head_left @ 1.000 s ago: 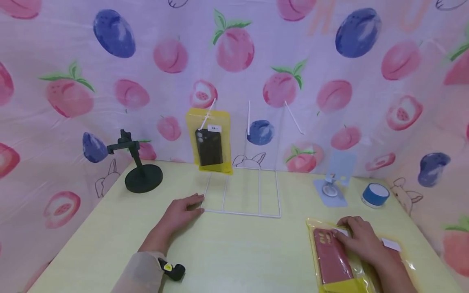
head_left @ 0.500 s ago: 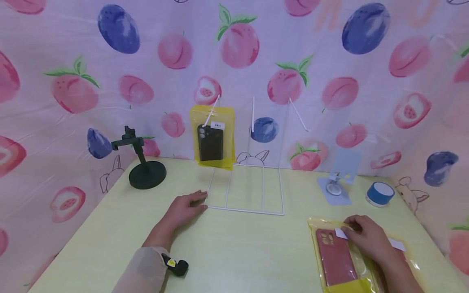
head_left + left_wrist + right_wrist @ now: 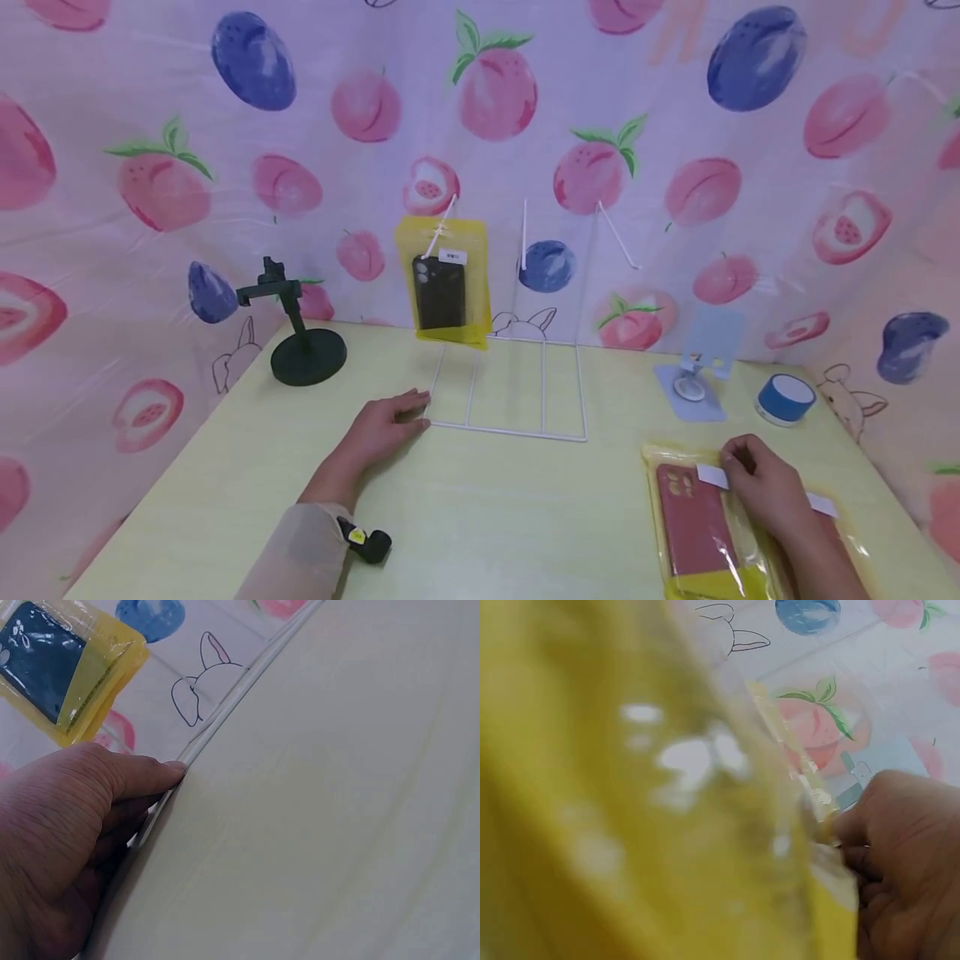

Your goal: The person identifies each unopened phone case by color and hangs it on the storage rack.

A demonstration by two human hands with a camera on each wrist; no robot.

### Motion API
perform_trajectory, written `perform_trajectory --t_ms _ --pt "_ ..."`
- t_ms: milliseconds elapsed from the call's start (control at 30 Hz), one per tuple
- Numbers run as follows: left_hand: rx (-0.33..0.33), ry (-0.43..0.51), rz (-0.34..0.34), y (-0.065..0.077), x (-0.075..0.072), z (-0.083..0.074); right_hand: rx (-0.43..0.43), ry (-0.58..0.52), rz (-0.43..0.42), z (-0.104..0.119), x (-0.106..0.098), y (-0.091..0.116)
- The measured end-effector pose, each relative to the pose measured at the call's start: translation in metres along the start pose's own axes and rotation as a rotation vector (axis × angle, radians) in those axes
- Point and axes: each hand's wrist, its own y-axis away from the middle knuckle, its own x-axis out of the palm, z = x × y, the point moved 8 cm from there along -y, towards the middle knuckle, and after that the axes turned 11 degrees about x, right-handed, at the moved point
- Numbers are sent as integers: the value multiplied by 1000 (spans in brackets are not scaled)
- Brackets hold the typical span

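Observation:
A white wire display rack (image 3: 510, 432) with three prongs stands at the table's back. My left hand (image 3: 386, 429) holds its left front corner; in the left wrist view the thumb lies on the white wire with the fingers curled below. A yellow-edged clear bag with a black phone case (image 3: 441, 293) hangs on the left prong. At the right, my right hand (image 3: 765, 492) pinches the upper right edge of a similar bag holding a red phone case (image 3: 693, 525), by its white label. In the right wrist view this yellow bag (image 3: 630, 825) fills much of the frame, blurred.
Another bagged red phone case (image 3: 836, 533) lies under the right forearm, partly hidden. A black stand (image 3: 307, 358) is at back left. A light-blue phone stand (image 3: 690, 392) and a blue-and-white round tub (image 3: 785, 400) stand at back right. Fruit-printed cloth hangs behind.
My right hand has shifted from over the bag's top to its upper right edge, fingers now drawn together there. The left hand stays on the rack. The head view has shifted slightly.

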Motion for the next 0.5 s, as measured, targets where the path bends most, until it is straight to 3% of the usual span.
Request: perform_trajectory --t_ms 200,500 --pt "-27 5 8 0 -1 1 110 -193 9 -5 -5 1" --pt "-14 12 0 0 -1 -1 319 -641 218 -20 2 5"
